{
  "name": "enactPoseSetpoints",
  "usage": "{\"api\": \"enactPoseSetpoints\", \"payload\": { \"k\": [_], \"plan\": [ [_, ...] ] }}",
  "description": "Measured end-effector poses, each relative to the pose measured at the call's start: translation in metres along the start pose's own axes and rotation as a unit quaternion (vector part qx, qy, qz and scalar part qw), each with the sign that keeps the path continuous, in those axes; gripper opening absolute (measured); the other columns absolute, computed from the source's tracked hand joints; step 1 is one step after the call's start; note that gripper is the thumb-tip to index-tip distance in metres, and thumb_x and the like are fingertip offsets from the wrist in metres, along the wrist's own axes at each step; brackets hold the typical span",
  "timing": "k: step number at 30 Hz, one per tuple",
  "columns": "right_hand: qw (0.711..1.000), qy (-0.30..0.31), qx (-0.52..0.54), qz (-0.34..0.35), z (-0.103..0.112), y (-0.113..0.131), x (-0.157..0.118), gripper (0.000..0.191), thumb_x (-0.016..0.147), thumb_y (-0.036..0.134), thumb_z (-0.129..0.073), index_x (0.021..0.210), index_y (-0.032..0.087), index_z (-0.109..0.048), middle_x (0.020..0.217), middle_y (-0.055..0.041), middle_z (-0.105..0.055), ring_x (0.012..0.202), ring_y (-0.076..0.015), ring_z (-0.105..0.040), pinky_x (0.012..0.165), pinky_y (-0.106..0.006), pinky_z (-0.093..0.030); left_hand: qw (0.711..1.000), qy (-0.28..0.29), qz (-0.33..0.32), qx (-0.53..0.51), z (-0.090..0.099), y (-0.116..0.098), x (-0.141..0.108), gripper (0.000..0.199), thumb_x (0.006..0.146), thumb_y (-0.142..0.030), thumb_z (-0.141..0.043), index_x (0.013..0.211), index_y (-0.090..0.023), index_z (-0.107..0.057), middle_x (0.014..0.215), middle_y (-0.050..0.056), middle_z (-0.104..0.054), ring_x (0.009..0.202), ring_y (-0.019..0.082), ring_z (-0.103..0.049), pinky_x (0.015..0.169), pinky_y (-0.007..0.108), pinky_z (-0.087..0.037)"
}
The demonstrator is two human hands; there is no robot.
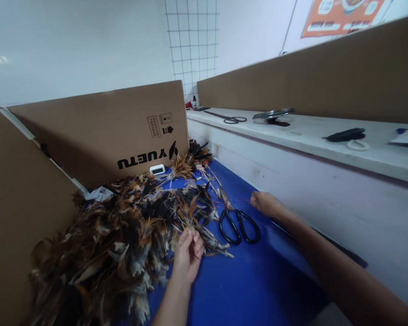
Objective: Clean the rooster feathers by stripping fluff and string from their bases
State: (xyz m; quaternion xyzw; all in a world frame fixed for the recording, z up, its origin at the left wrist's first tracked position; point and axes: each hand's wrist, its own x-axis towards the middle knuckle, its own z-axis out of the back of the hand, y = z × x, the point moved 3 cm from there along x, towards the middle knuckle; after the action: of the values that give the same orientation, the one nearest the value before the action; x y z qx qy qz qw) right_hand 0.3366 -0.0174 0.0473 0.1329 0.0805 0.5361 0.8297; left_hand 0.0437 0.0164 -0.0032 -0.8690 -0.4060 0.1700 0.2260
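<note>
My left hand is closed in a pinch at the near edge of the feather pile. Brown and orange feathers stand up from its fingertips, seemingly gripped at their base. Out to the right, by the low white wall, my right hand is curled closed above the blue table surface; whatever its fingers hold is too small or hidden. Between the two hands lie large black-handled scissors, blades pointing away. A big heap of brown, black and grey feathers spreads across the left side.
Cardboard panels wall in the left and back. A small white device with a dark display sits beyond the feathers. On the white ledge rest another pair of scissors and a black-handled tool. A dark flat strip lies under my right forearm.
</note>
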Motion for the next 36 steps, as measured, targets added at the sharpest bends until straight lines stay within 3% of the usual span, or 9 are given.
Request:
{"api": "enactPoseSetpoints", "payload": {
  "k": [4, 6, 8, 14, 24, 29, 36],
  "plan": [
    [0.99, 0.038, 0.121, 0.062, 0.001, 0.032, -0.03, 0.017, 0.08, 0.019, -0.044, 0.08, 0.02, -0.061, 0.072, 0.0016, -0.069, 0.066, -0.0124, -0.064, 0.06, -0.02, -0.047, 0.999, 0.011, 0.002, 0.038, -0.005, 0.003, -0.002, 0.023, 0.075, -0.025, -0.067, 0.073, -0.016, -0.046, 0.068, -0.003, -0.048, 0.047, 0.003, -0.04, 0.038, 0.015, -0.026],
    [0.946, 0.085, 0.298, 0.094, -0.003, 0.057, -0.045, 0.012, 0.077, 0.024, -0.05, 0.074, 0.019, -0.06, 0.063, 0.0017, -0.066, 0.06, -0.0135, -0.062, 0.056, -0.022, -0.047, 0.998, 0.007, -0.001, 0.062, -0.008, 0.004, -0.004, 0.023, 0.075, -0.027, -0.067, 0.075, -0.015, -0.048, 0.076, -0.001, -0.053, 0.046, 0.003, -0.041, 0.038, 0.015, -0.027],
    [0.914, 0.113, 0.375, 0.109, -0.009, 0.081, -0.054, 0.009, 0.072, 0.027, -0.057, 0.069, 0.019, -0.061, 0.057, 0.0024, -0.063, 0.054, -0.0133, -0.059, 0.052, -0.023, -0.046, 0.997, -0.007, -0.004, 0.076, -0.01, 0.004, -0.006, 0.025, 0.074, -0.03, -0.069, 0.074, -0.015, -0.048, 0.074, -0.001, -0.054, 0.045, 0.004, -0.043, 0.038, 0.015, -0.03],
    [0.912, 0.146, 0.356, 0.143, -0.034, 0.12, -0.06, 0.009, 0.072, 0.023, -0.056, 0.068, 0.017, -0.062, 0.055, 0.0022, -0.059, 0.051, -0.0103, -0.052, 0.048, -0.019, -0.039, 0.995, -0.03, 0.003, 0.095, -0.013, 0.006, -0.008, 0.025, 0.073, -0.031, -0.07, 0.072, -0.015, -0.05, 0.062, -0.003, -0.052, 0.049, 0.007, -0.053, 0.043, 0.016, -0.042],
    [0.892, 0.178, 0.385, 0.154, -0.056, 0.121, -0.064, 0.019, 0.081, 0.03, -0.052, 0.071, 0.017, -0.062, 0.065, -0.0001, -0.062, 0.061, -0.0126, -0.055, 0.055, -0.022, -0.04, 0.989, -0.066, 0.024, 0.13, -0.011, 0.012, -0.005, 0.022, 0.076, -0.03, -0.067, 0.074, -0.013, -0.054, 0.066, 0.003, -0.061, 0.06, 0.01, -0.059, 0.059, 0.02, -0.046],
    [0.895, 0.189, 0.379, 0.138, -0.053, 0.113, -0.062, 0.018, 0.081, 0.031, -0.052, 0.074, 0.018, -0.063, 0.062, 0.0018, -0.058, 0.057, -0.0114, -0.051, 0.053, -0.022, -0.037, 0.986, -0.076, -0.004, 0.15, -0.013, 0.011, -0.004, 0.019, 0.079, -0.028, -0.063, 0.072, -0.012, -0.056, 0.065, 0.003, -0.061, 0.06, 0.008, -0.054, 0.063, 0.02, -0.042],
    [0.873, 0.21, 0.426, 0.112, -0.037, 0.108, -0.058, 0.016, 0.077, 0.031, -0.055, 0.07, 0.017, -0.06, 0.059, 0.0031, -0.053, 0.055, -0.0102, -0.045, 0.052, -0.022, -0.034, 0.983, -0.119, -0.029, 0.134, -0.007, 0.007, -0.003, 0.017, 0.08, -0.026, -0.063, 0.071, -0.012, -0.057, 0.066, 0.001, -0.058, 0.054, 0.005, -0.046, 0.057, 0.017, -0.036]
  ]
}}
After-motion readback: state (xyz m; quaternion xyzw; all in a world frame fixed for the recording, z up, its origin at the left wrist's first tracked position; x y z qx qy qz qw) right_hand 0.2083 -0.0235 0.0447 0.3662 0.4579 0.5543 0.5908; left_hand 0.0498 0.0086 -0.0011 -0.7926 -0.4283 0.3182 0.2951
